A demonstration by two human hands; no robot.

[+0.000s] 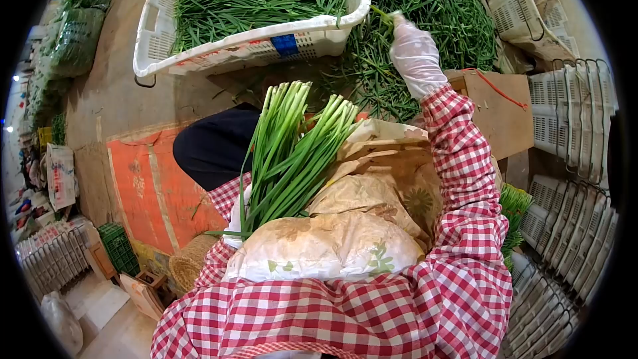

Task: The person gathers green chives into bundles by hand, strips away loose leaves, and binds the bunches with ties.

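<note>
A thick bunch of garlic chives stands upright over my lap, its pale cut ends pointing away from me. My left hand, in a white glove, is mostly hidden behind the leaves and grips the bunch low down. Reaching forward, my right hand, also gloved, is closed at the edge of a big loose pile of chives. A few yellowish-green stalks stick out from its fingertips. A stained apron covers my lap.
A white plastic crate filled with chives stands ahead. A cardboard box with a red string sits at right, near stacked white crates. Orange sheeting lies on the floor at left, by a woven straw seat.
</note>
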